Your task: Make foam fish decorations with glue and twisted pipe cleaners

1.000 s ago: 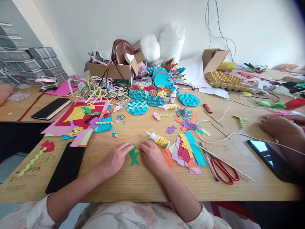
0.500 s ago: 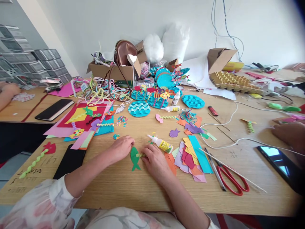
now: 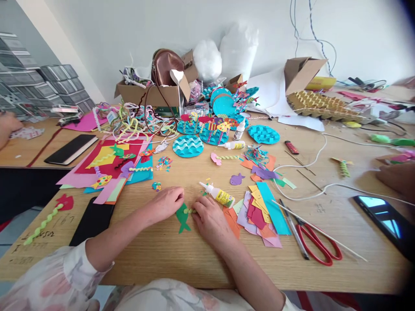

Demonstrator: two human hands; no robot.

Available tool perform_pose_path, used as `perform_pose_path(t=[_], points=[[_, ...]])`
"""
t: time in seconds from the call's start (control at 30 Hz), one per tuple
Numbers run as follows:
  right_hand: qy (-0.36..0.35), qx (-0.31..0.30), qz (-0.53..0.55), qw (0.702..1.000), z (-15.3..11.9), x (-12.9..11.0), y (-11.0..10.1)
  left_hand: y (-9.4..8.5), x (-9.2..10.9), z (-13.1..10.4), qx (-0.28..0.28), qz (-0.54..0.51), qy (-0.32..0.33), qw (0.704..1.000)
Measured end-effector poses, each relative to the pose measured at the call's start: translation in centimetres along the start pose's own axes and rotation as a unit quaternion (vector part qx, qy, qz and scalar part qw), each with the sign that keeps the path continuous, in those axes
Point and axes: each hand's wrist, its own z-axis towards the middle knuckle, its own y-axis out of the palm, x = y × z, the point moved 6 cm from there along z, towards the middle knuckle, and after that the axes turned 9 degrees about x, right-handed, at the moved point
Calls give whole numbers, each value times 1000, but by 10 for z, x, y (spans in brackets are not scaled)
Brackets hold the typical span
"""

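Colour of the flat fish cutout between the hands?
Green; the flat fish cutout shows best in the head view.

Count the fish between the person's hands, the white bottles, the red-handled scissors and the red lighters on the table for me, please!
Flat green fish cutout: 1
White squeeze bottles: 3
Metal scissors with red looped handles: 1
Small red lighter: 1
Total: 6

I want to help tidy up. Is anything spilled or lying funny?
The nearest glue bottle lies on its side just beyond the right hand, while another bottle farther back stands upright. That looks a bit odd, but I can't see any puddle.
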Motion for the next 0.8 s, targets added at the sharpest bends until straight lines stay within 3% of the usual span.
perform_pose_path(t=[0.23,0.53,0.8], points=[[-15,0,-25,1000,0,4,6,5,-4,-8,-30,-82,-36,996],[-31,19,-21,999,1,4,6,9,1,-17,-15,-72,-15,997],[-3,27,25,999,1,3,-3,8,-7,-17,-3,-203,-61,977]])
